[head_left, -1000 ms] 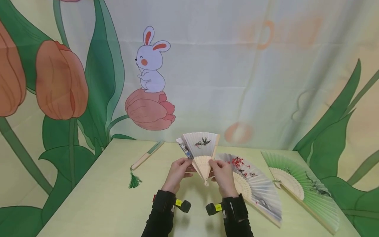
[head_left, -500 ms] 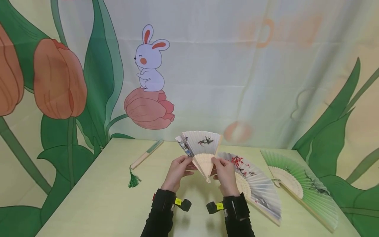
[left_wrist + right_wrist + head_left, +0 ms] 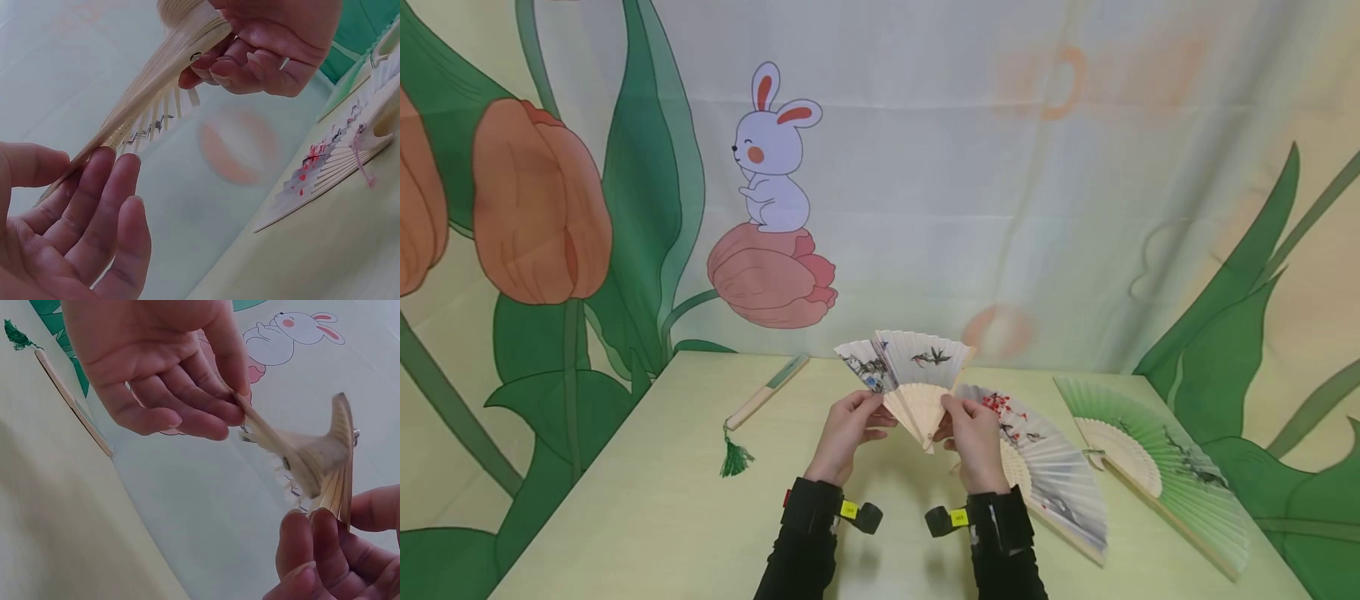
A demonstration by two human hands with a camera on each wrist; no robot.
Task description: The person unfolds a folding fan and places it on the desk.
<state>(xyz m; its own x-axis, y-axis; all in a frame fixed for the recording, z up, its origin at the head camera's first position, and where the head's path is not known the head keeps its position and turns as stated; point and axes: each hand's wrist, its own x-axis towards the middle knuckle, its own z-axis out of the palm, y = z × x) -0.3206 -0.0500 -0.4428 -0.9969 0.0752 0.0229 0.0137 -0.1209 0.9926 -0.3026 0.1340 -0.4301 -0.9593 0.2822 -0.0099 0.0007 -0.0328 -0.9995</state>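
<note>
Both hands hold a partly spread folding fan (image 3: 922, 360) upright above the table, its white leaf printed with a dark bird and a blue-grey scene. My left hand (image 3: 848, 429) pinches the left outer rib between thumb and fingers, as the left wrist view shows at the wooden guard (image 3: 94, 140). On the other side my right hand (image 3: 973, 433) pinches the right outer rib, thumb in front and fingers behind. The ribs meet at a pivot at the bottom, between the hands. Behind the right hand lies an open grey-white fan (image 3: 1060, 479) with red blossoms.
An open green fan (image 3: 1180, 471) lies at the table's right. At the back left rests a folded fan (image 3: 767, 392) with a green tassel (image 3: 736, 457). A printed curtain (image 3: 910, 183) with tulips and a rabbit hangs behind the pale table (image 3: 647, 500).
The held fan has spread wider, showing more of the blue-grey scene on its left side. My right hand has shifted slightly right; the left keeps its pinch. The head view has turned slightly.
</note>
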